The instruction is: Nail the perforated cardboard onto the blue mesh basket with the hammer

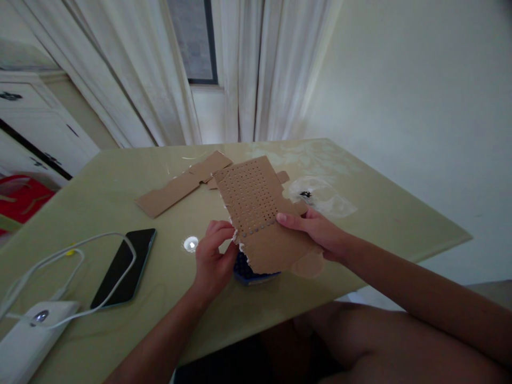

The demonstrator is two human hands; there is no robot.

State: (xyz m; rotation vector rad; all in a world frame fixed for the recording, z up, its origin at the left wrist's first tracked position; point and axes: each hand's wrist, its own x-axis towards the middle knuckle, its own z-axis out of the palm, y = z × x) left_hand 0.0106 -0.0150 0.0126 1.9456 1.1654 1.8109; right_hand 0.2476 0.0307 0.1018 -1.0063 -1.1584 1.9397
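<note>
A piece of brown cardboard (276, 248) with a grid of small punched holes is held tilted above the table. One row of its holes shows grey round dots (256, 231). My right hand (316, 229) grips its right side, thumb on top and fingers underneath. At the torn, frayed left edge is my left hand (216, 253), closed, with thumb and fingertips bunched and partly hidden by the cardboard; what they pinch cannot be made out. A dark blue container (256, 277) sits below the cardboard, mostly covered by it.
Behind lie a cardboard strip (180, 189) and a clear plastic bag (328, 197) with small black things (305, 194). To the left are a phone (124, 269), a white power strip (36, 341) and looping white cables (96, 237). A shiny round spot (191, 244) shows near my left hand.
</note>
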